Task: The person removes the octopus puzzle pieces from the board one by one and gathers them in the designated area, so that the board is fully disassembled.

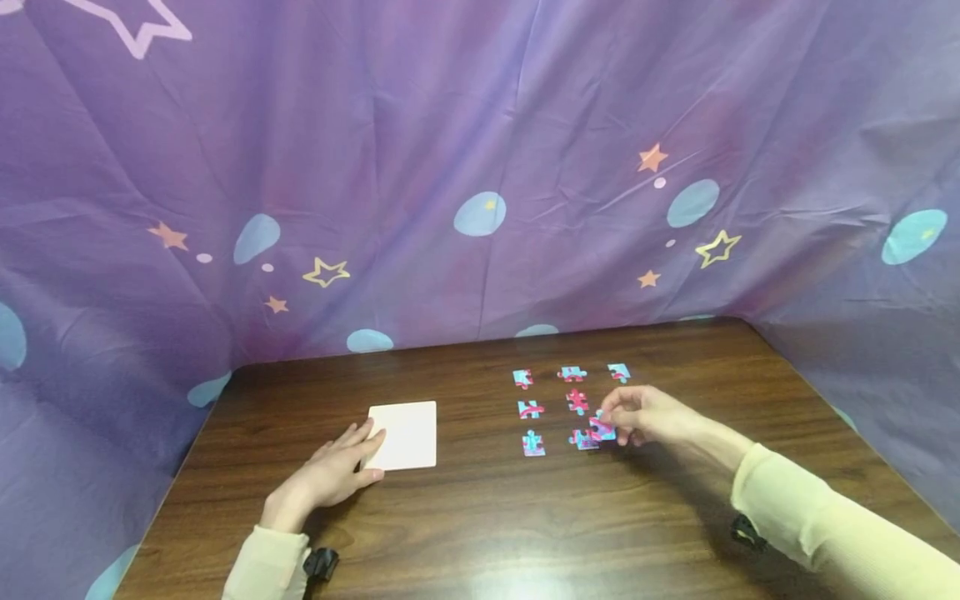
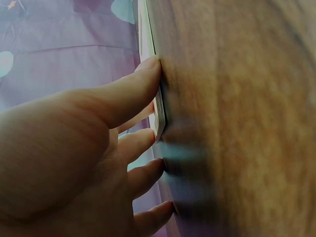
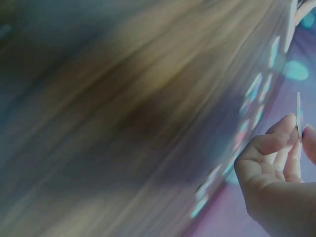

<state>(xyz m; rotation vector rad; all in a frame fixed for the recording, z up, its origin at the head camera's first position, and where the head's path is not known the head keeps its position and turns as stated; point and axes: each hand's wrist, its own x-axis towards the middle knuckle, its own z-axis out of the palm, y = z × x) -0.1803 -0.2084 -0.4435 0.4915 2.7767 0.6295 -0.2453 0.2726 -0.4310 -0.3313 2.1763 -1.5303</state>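
My right hand (image 1: 651, 414) pinches a pink-and-blue jigsaw piece (image 1: 602, 427) between thumb and fingers; in the right wrist view the jigsaw piece (image 3: 299, 116) appears edge-on, raised off the table. Just behind it in the head view is another jigsaw piece (image 1: 582, 440), partly covered by the held one. Several more pieces lie apart in loose rows, among them a red one (image 1: 577, 401) in the middle. My left hand (image 1: 337, 467) rests at the left side of a white square board (image 1: 408, 437), fingers relaxed. The left wrist view shows the thumb (image 2: 140, 86) touching the board's edge.
The brown wooden table (image 1: 465, 517) carries the board left of the pieces. A purple curtain (image 1: 420, 167) with stars and dots hangs along the table's back and sides. Dark straps sit at both sleeves.
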